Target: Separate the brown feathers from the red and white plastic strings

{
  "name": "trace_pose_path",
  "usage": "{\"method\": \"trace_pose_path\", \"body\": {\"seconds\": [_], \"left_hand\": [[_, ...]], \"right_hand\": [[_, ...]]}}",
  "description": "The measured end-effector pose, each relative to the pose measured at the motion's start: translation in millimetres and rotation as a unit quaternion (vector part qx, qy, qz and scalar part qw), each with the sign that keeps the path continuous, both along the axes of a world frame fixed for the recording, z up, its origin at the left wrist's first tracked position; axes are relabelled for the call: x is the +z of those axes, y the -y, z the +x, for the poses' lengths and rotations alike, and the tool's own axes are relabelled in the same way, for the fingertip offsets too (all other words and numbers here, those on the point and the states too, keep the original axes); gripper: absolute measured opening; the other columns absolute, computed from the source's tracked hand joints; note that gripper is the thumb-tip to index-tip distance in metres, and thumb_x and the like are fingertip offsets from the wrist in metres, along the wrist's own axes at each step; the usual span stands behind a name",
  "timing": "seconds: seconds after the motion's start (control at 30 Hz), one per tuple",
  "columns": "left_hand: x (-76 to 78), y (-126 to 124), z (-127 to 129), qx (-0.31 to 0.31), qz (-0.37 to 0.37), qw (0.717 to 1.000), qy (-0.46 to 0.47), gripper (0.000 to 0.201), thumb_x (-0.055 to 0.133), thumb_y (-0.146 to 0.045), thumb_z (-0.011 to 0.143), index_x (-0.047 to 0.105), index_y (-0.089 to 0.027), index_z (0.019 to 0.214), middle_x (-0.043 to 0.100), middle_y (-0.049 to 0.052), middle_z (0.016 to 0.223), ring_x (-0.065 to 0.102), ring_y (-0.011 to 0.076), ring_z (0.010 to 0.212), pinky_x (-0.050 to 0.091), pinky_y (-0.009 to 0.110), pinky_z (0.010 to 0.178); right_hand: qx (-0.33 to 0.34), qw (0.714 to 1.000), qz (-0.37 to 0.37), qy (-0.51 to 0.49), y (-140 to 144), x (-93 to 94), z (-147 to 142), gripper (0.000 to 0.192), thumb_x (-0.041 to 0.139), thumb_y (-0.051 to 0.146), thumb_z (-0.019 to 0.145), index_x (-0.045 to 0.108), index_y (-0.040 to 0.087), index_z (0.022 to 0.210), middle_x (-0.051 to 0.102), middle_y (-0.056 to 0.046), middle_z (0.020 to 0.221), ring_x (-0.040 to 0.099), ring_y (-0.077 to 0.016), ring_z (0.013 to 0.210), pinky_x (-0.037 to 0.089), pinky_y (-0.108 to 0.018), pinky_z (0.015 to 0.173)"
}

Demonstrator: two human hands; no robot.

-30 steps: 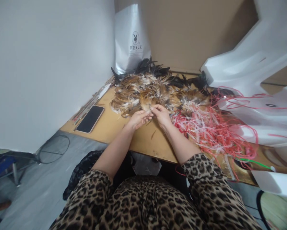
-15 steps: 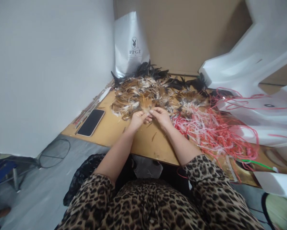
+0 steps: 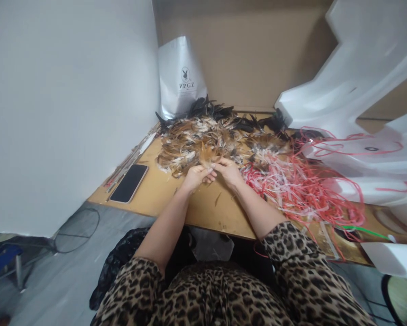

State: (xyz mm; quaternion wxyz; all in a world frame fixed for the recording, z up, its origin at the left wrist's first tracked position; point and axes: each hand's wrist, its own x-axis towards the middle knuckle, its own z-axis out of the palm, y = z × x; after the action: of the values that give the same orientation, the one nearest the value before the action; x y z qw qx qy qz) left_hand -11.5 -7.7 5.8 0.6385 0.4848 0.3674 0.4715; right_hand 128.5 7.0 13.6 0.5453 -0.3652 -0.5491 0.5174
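Observation:
Between my two hands is a small fan of brown feathers (image 3: 207, 154), pinched at its pale base with the tips pointing away from me. My left hand (image 3: 198, 175) has its thumb and fingers closed on the base from the left. From the other side my right hand (image 3: 227, 170) pinches the same base, its fingertips touching those of the left. Just beyond them spreads a loose pile of brown and white feathers (image 3: 183, 138), with black feathers (image 3: 217, 110) along its back. A few stray bits lie on the table (image 3: 203, 208) below my wrists.
A tangle of red and white ribbons (image 3: 301, 181) covers the table's right side, near white moulded forms (image 3: 312, 99). On the left lies a phone (image 3: 129, 183) beside thin sticks (image 3: 128, 158). A silver bag (image 3: 181, 81) stands at the back against the wall.
The camera view has tilted slightly, so the scene sits a little lower. Both hands keep their pinch on the brown feathers, with only a small shift of the fingers.

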Motion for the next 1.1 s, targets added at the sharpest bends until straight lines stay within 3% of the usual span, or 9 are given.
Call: {"method": "trace_pose_path", "body": {"seconds": [0.1,0.3,0.5,0.6,0.77,0.93,1.1], "left_hand": [[-0.5,-0.8,1.2,0.025,0.017,0.999,-0.024,0.034,0.070,-0.040,0.065,0.065,-0.008,0.073,0.068,0.009,0.068,0.059,0.0094,0.052,0.044,0.020,0.050],[-6.6,-3.7,1.9,0.046,0.040,0.996,-0.068,0.035,0.067,-0.041,0.066,0.064,-0.008,0.074,0.066,0.008,0.059,0.061,0.0130,0.051,0.048,0.024,0.053],[-8.2,-4.0,3.0,0.056,0.042,0.995,-0.069,0.028,0.065,-0.035,0.066,0.064,-0.009,0.075,0.067,0.007,0.061,0.062,0.0128,0.053,0.048,0.023,0.053],[-7.5,-3.7,3.3,0.050,0.047,0.996,-0.060,0.026,0.066,-0.034,0.066,0.063,-0.009,0.072,0.067,0.007,0.063,0.061,0.0119,0.054,0.047,0.022,0.052],[-4.7,-0.6,-0.6,0.021,0.030,0.998,-0.045,0.029,0.070,-0.036,0.063,0.064,-0.008,0.070,0.067,0.008,0.064,0.060,0.0109,0.055,0.048,0.022,0.055],[-2.0,2.1,-4.9,-0.027,0.007,0.998,-0.050,0.029,0.071,-0.034,0.064,0.066,-0.007,0.072,0.066,0.008,0.063,0.060,0.0107,0.054,0.047,0.023,0.055],[-7.1,-2.0,-3.6,0.012,0.021,0.998,-0.062,0.024,0.070,-0.031,0.064,0.065,-0.008,0.067,0.064,0.007,0.059,0.058,0.0090,0.050,0.045,0.020,0.051]], "right_hand": [[0.016,0.999,0.024,0.024,-1.3,0.2,3.7,0.021,0.071,0.037,0.063,0.063,0.017,0.064,0.058,0.001,0.067,0.052,-0.0116,0.065,0.043,-0.028,0.069],[0.031,0.994,0.074,0.071,-2.5,-3.1,3.8,0.021,0.071,0.037,0.064,0.068,0.017,0.070,0.063,-0.002,0.083,0.056,-0.0146,0.078,0.043,-0.029,0.076],[-0.053,0.993,0.075,0.075,2.2,-3.0,-6.3,0.023,0.071,0.037,0.063,0.068,0.015,0.069,0.064,-0.004,0.078,0.057,-0.0150,0.073,0.044,-0.028,0.070],[-0.065,0.994,0.055,0.072,3.7,-1.8,-7.6,0.026,0.072,0.040,0.061,0.066,0.014,0.064,0.063,-0.003,0.073,0.055,-0.0137,0.067,0.043,-0.026,0.063],[0.008,0.999,-0.016,0.036,3.5,1.5,-1.4,0.028,0.072,0.039,0.058,0.062,0.013,0.063,0.057,0.002,0.058,0.048,-0.0091,0.053,0.039,-0.023,0.055],[0.061,0.996,-0.023,0.053,2.9,6.0,5.3,0.031,0.074,0.040,0.055,0.063,0.013,0.062,0.058,0.002,0.055,0.049,-0.0091,0.053,0.038,-0.023,0.055],[0.000,0.997,-0.029,0.077,4.3,3.3,0.8,0.034,0.075,0.042,0.053,0.055,0.013,0.052,0.051,0.004,0.049,0.040,-0.0059,0.048,0.030,-0.020,0.048]]}}
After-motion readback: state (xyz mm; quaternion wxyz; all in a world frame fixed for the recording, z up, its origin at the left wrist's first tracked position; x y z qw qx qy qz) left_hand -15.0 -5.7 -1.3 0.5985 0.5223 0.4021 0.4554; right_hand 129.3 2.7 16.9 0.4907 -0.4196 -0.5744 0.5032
